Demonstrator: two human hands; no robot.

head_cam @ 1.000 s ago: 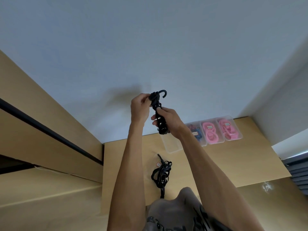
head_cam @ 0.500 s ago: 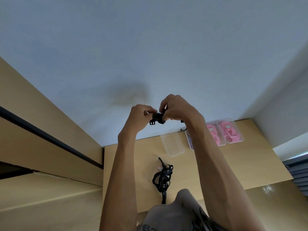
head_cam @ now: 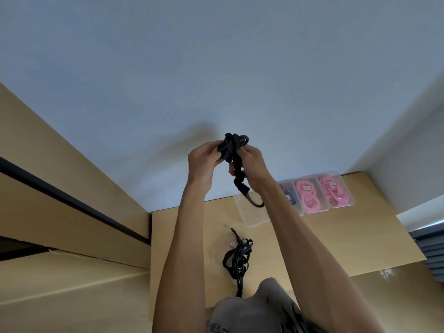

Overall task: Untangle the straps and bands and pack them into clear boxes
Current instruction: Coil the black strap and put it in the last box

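Hands, left hand (head_cam: 204, 162) and right hand (head_cam: 252, 164), now grip a loosened black strap (head_cam: 236, 164) whose tail has dropped; keep untangling before boxing

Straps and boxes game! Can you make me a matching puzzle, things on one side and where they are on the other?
Things:
1. black strap
2. tangled black bundle
3. pink bands
4. empty clear box

Places:
A. packed inside clear boxes by the wall
B. held up in both hands
C. open on the table, left of the filled boxes
D. loose on the table, near the person

Pairs: 1-B, 2-D, 3-A, 4-C
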